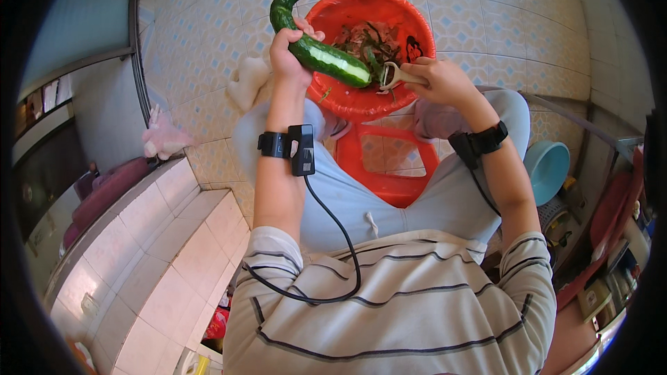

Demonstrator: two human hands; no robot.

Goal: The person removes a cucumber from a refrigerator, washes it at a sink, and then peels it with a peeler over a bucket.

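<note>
A large curved green cucumber (331, 62) is gripped around its middle by my left hand (292, 54). A pale peeled strip runs along its lower part, and its thin end hooks round at the top. My right hand (443, 80) holds a Y-shaped peeler (398, 77) by its light handle, with the blade just right of the cucumber's lower end. Beneath both stands a red basin (365, 107) lined with red plastic, with green peelings and pinkish-brown scraps (370, 41) inside. Some of my left fingers are hidden behind the cucumber.
A red plastic stool (396, 187) shows between my legs. A white bag-like thing (249, 83) lies on the tiled floor left of the basin. At the right stands a blue basin (547, 172) near a metal frame; tiled steps (177, 271) rise at the left.
</note>
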